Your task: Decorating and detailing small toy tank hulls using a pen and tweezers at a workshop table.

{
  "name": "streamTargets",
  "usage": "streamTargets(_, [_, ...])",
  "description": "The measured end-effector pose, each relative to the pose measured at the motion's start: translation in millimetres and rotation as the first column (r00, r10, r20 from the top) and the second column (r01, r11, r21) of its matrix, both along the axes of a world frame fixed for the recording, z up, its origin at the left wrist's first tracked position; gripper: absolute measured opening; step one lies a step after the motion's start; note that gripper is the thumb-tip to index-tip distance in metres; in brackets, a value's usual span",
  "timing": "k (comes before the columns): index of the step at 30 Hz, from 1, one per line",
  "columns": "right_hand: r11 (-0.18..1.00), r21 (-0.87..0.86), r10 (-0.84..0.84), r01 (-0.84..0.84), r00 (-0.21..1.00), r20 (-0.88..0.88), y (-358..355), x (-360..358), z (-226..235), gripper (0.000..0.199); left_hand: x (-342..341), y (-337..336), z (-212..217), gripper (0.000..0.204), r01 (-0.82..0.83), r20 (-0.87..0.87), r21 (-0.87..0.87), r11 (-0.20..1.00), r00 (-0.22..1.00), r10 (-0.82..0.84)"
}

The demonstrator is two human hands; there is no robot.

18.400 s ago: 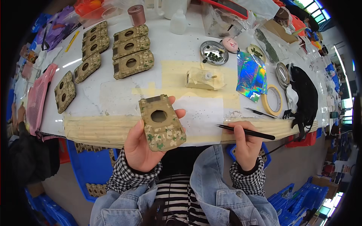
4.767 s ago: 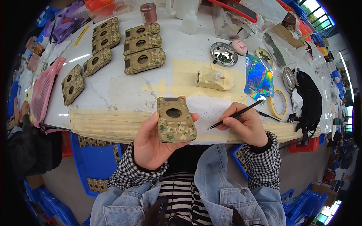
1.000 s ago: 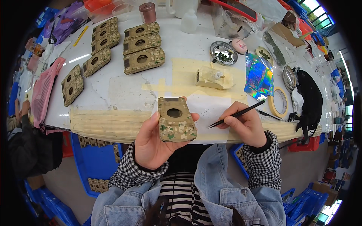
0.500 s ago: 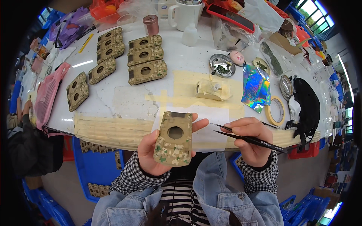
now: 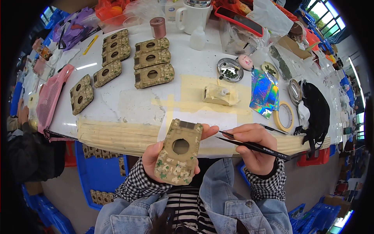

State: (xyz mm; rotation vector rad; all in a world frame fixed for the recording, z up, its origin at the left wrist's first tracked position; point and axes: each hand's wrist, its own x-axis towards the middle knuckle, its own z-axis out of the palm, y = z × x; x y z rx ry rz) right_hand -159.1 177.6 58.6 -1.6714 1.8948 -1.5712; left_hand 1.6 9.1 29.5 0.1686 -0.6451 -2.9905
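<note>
My left hand grips a camouflage-patterned model tank hull with a round hole in its top. The hull is tilted, its length running away from me. My left index finger reaches out past its right edge. In my right hand is a pair of black tweezers, pointing left. The tweezer tips are parted and close to that left fingertip; whether anything tiny lies between them is too small to tell. Beneath both hands is a white paper sheet on the table.
Several more camouflage hulls stand at the back left. Ahead are a tape-covered block and a round metal dish of small green parts. Shiny holographic sheets, a masking tape roll and a black bag lie right.
The hull in my left hand has tilted and come slightly nearer to me. My right hand has shifted a little left, bringing the tweezer tips close to my left index fingertip.
</note>
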Motion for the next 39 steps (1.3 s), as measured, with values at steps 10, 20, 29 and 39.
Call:
streamTargets(10, [1.000, -0.003, 0.004, -0.004, 1.000, 0.005, -1.1, -0.6, -1.9, 0.022, 0.9, -13.5, -15.1, 0.090, 0.217, -0.326, 0.059, 0.974, 0.927, -0.187])
streamTargets(20, [1.000, 0.021, 0.009, -0.007, 0.997, -0.081, -0.8, 0.4, 3.6, 0.022, 2.7, -6.0, -11.7, 0.101, 0.125, -0.075, -0.138, 0.982, 0.988, -0.137])
streamTargets(29, [1.000, -0.020, 0.010, -0.006, 0.974, 0.227, 5.1, 2.8, -2.6, 0.016, 9.5, -13.3, -8.9, 0.091, 0.220, -0.133, -0.090, 0.971, 0.964, -0.230])
streamTargets(39, [0.997, -0.056, -0.009, 0.048, 0.838, 0.546, 0.1, 4.1, -2.6, 0.016, 10.6, -9.5, -11.6, 0.095, 0.172, -0.081, -0.293, 0.940, 0.976, -0.204])
